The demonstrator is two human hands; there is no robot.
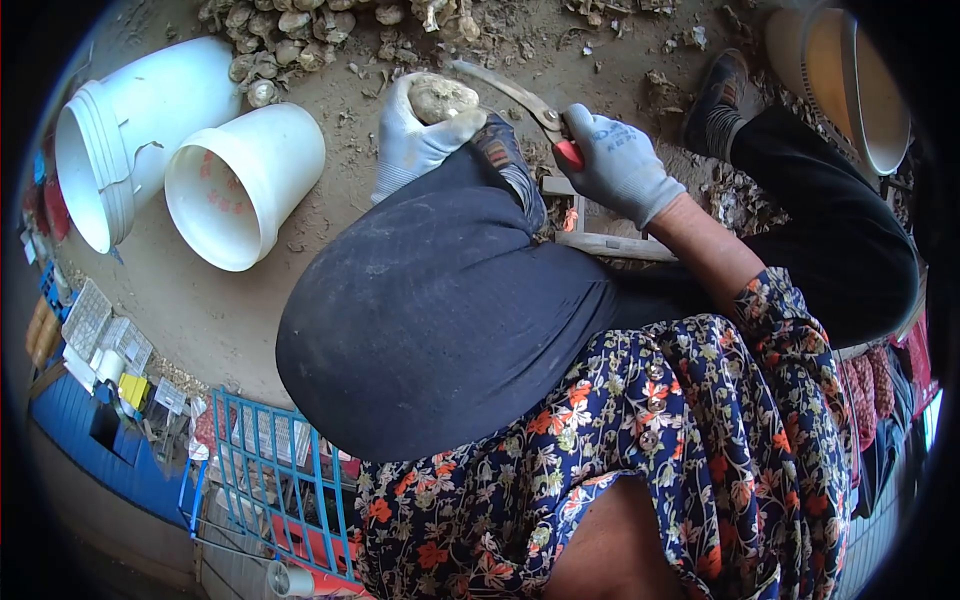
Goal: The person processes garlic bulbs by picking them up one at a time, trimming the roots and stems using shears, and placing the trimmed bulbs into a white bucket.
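My left hand (425, 135), in a white-grey knit glove, cups a round, pale-brown, soil-crusted bulb (440, 98) with the fingers wrapped behind it and the thumb along its lower side. In my right hand (612, 160), gloved the same way, is a curved-blade knife (518, 92) gripped by its red handle (570, 154). The blade points up and left, its tip close to the upper right of the bulb. Both hands are above my bent knee, near my shoe (500, 150).
A heap of similar bulbs (285, 35) lies on the dirt floor ahead. Two white buckets (255, 180) (165, 110) lie tipped at the left, one cracked. Another bucket (880, 95) is at the upper right. A wooden frame (615, 245) sits by my leg, a blue metal rack (270, 450) at lower left.
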